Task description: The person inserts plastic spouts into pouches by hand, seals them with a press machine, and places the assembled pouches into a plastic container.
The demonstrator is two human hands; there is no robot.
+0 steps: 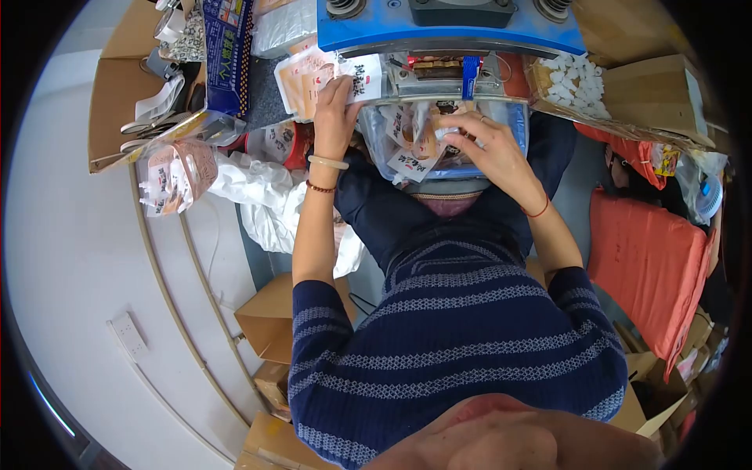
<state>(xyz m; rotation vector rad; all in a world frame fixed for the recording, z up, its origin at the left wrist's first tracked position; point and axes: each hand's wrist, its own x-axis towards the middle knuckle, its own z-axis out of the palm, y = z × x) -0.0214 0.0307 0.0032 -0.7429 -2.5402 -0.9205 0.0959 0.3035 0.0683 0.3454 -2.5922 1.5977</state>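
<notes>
My left hand [333, 117] is at the bench edge, its fingers closed on a white printed pouch [366, 81]. Just left of it, more orange-and-white pouches [299, 84] lie overlapping. My right hand [487, 146] hovers over a plastic-lined bin [513, 117] between my knees, thumb and forefinger apart. Close to those fingertips, several small printed pouches [415, 166] lie loosely in the bin. A blue-framed machine [446, 37] stands ahead of both hands. On its metal part rests a brown-and-red strip [437, 70], beside a blue upright piece [470, 77].
On the right, a cardboard box [654, 98] adjoins a tray of white pieces [576, 82]. A clear bag of pouches [178, 176] hangs at the left. A blue printed box [225, 66] stands by the bench. Red padding [646, 262] lies to the right.
</notes>
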